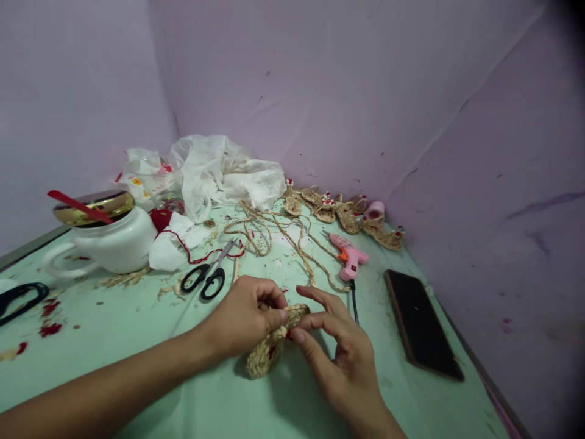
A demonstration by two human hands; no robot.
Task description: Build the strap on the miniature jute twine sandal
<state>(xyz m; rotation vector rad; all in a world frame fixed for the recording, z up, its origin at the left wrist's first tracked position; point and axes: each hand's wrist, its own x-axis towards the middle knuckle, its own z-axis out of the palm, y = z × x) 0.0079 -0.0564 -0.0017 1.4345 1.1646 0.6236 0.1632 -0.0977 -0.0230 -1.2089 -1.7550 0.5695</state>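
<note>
My left hand (247, 317) and my right hand (338, 347) meet over a small woven jute piece (267, 356) with a red spot, held just above the green table (137, 353). The left fingers are curled and pinch its top edge. My right thumb and forefinger pinch the same edge from the other side, the other fingers spread. A jute cord (301, 250) runs from the piece back across the table in loose loops.
Black-handled scissors (208, 277) lie behind my left hand. A pink glue gun (350, 256) and a dark phone (423, 323) lie to the right. Several finished jute pieces (347, 216) line the back wall. A white pot with a gold lid (107, 235), plastic bags (219, 171) and red thread are at the back left.
</note>
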